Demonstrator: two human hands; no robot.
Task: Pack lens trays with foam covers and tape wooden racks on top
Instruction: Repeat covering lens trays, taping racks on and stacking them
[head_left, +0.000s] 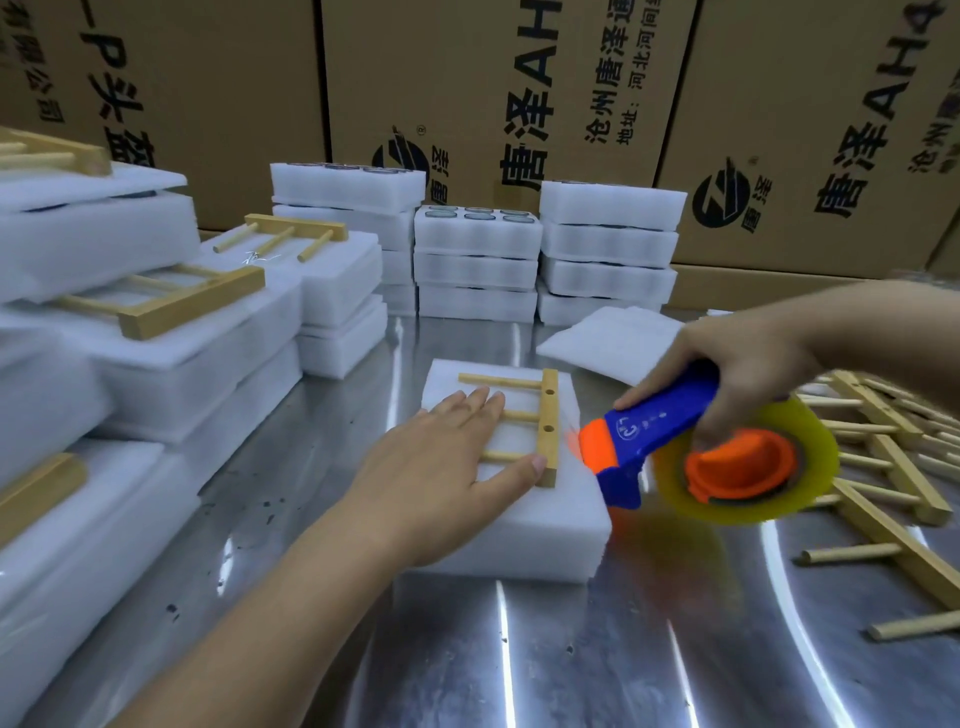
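- Beyond both grips, stacked white foam trays (475, 260) stand at the back of the counter (519, 665). The top tray of the middle stack is uncovered, with round lenses (479, 215) sitting in its pockets.
- Under the left grip (447, 467) lies a foam-covered tray (524, 525), flat on the counter, its contents hidden by the cover.
- On that cover rests the wooden rack (548, 426). Its bar lies on the side nearest the right grip (743, 364), long axis running from near to far. Its three dowels point away from the right grip and run under the left grip's fingers.
- The rack is pale wood; two small holes show in the bar.
- The left grip is spread flat, fingers straight and pressing down on the dowels, thumb touching the near end of the bar.
- The right grip is curled round the blue handle of a tape dispenser (660, 431), whose orange nose is just beside the bar. Its yellowish tape roll (810, 447) is below the right grip.
- Outside the right grip lies a heap of loose racks (883, 467). Outside the left grip are stacked packs with racks on top (171, 312).
- Printed cardboard boxes (467, 78) stand behind everything.
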